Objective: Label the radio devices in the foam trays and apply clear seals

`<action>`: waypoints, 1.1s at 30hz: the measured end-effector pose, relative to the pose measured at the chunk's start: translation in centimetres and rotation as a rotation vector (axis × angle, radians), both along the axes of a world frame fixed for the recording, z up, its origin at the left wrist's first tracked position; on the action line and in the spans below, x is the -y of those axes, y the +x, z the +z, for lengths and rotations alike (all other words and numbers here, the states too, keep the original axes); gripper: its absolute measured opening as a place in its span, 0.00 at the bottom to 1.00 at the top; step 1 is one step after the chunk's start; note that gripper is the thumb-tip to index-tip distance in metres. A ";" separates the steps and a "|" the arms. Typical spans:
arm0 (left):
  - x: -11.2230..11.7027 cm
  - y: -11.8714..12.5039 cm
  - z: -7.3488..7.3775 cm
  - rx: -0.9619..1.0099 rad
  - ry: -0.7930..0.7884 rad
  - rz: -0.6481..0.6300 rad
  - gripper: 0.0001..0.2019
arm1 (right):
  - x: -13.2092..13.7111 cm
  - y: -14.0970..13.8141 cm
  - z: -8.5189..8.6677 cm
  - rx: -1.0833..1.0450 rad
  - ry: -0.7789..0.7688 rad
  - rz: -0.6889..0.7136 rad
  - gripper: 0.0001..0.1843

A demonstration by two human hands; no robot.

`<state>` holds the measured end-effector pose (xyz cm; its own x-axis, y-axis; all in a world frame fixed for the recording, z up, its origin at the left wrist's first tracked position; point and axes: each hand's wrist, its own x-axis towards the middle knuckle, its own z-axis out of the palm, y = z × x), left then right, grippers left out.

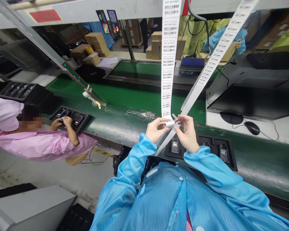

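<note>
A long white strip of barcode labels (168, 69) hangs from above, and its lower part bends toward me. My left hand (156, 129) pinches this strip near the bend, fingers closed. My right hand (187, 133) is closed at the fingertips, close beside the left, with a small white label (174, 116) at its fingers. A second, narrower label strip (213, 61) slants down from the upper right and passes behind or under my right fingers; I cannot tell whether they grip it. Below my right hand lies a black tray (215, 141) holding small black devices (175, 146), partly hidden by the hand and sleeve.
A green bench (122, 125) runs across the view. At right are a dark monitor (257, 101) and a mouse (252, 128). To the left, a person in pink (45, 141) handles parts over another black tray (80, 118). Cardboard boxes (97, 43) stand beyond.
</note>
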<state>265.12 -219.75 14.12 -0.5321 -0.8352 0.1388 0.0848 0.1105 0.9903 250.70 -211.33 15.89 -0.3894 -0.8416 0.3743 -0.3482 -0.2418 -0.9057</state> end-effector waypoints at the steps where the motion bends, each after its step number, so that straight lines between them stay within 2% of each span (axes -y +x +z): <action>1: -0.1 0.0 0.2 -0.002 0.008 0.012 0.16 | -0.1 0.0 0.1 0.001 0.002 -0.001 0.24; 5: -0.2 0.2 1.1 0.009 0.000 0.046 0.12 | -0.6 0.4 1.1 0.071 -0.020 -0.015 0.22; 9: 0.1 0.4 1.2 0.078 -0.058 0.123 0.11 | -1.1 0.1 2.2 0.173 -0.041 -0.032 0.21; 11: 0.5 0.7 1.0 0.115 -0.109 0.183 0.10 | -1.4 -0.8 2.1 0.202 -0.012 -0.077 0.20; 13: 1.0 1.3 0.6 0.165 -0.172 0.251 0.10 | -1.8 -2.4 1.1 0.223 0.038 -0.142 0.20; 16: 1.8 2.4 -0.4 0.223 -0.255 0.327 0.12 | -2.9 -5.1 -2.8 0.257 0.160 -0.212 0.20; 21: 2.4 3.3 -3.0 0.272 -0.313 0.366 0.15 | -5.2 -7.7 -13.3 0.285 0.545 -0.263 0.19; 24: 2.1 3.1 -4.5 0.305 -0.302 0.377 0.15 | -5.3 -7.9 -19.4 0.280 0.676 -0.281 0.15; 26: 1.7 2.9 -4.9 0.301 -0.291 0.402 0.14 | -4.8 -7.9 -22.8 0.271 0.738 -0.288 0.14; 29: 1.1 2.6 -4.6 0.290 -0.284 0.442 0.13 | -3.7 -8.1 -26.5 0.237 0.803 -0.302 0.14; 31: 0.7 2.6 -4.1 0.299 -0.292 0.465 0.13 | -3.2 -8.3 -27.9 0.204 0.826 -0.316 0.14; 33: 0.5 2.7 -3.5 0.318 -0.307 0.481 0.14 | -3.0 -8.5 -28.7 0.177 0.838 -0.326 0.14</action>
<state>267.82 -220.26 10.59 -0.1634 -0.9379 0.3061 -0.3368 0.3446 0.8762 242.17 -208.36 -12.77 -0.6488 -0.6490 -0.3973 -0.1231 0.6047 -0.7869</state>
